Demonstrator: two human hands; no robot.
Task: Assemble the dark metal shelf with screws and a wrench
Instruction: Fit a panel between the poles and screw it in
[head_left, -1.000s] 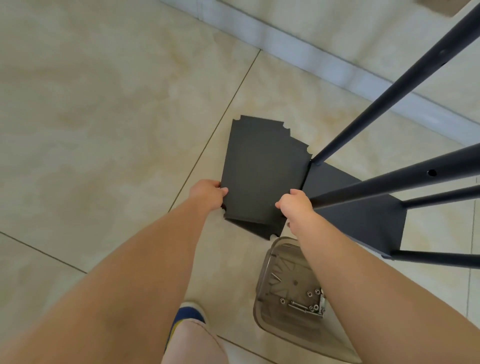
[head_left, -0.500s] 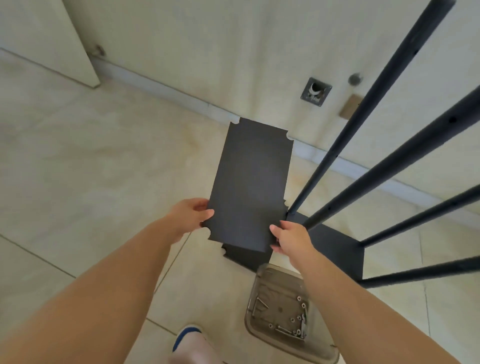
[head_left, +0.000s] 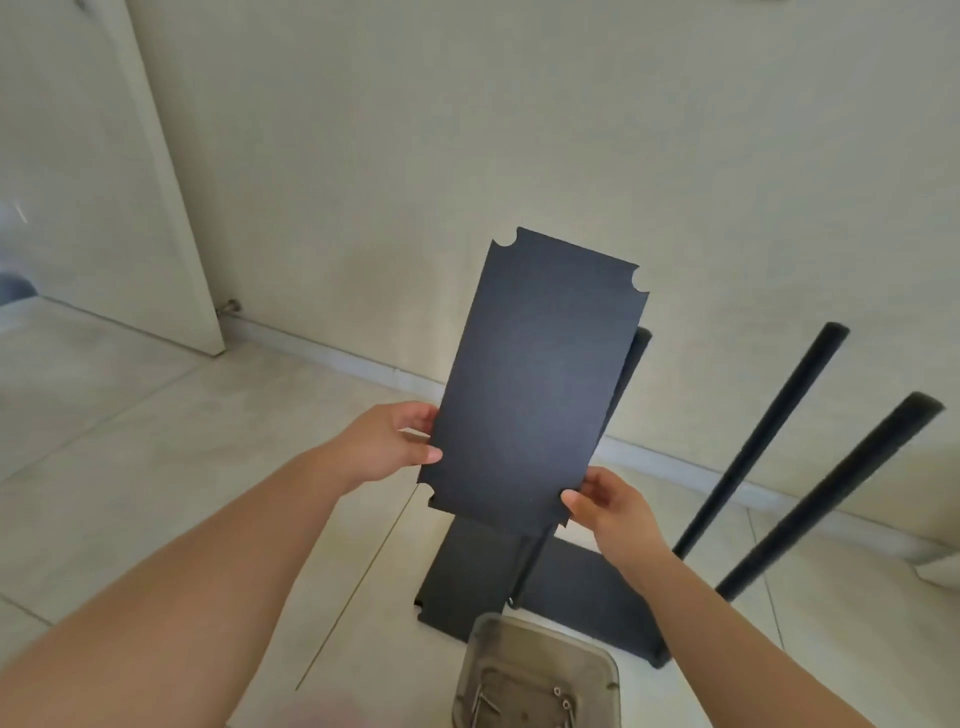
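I hold a dark shelf panel up in front of me, tilted with its far end raised toward the wall, round notches cut at its corners. My left hand pinches its left edge near the lower end, thumb on the face. My right hand pinches the lower right corner the same way, fingers behind. Below the panel, the partly built frame stands on the tiled floor: a base panel with dark posts rising from it. Just beside the base, nearer to me, sits a clear plastic tray with screws inside. An open door stands at the left.
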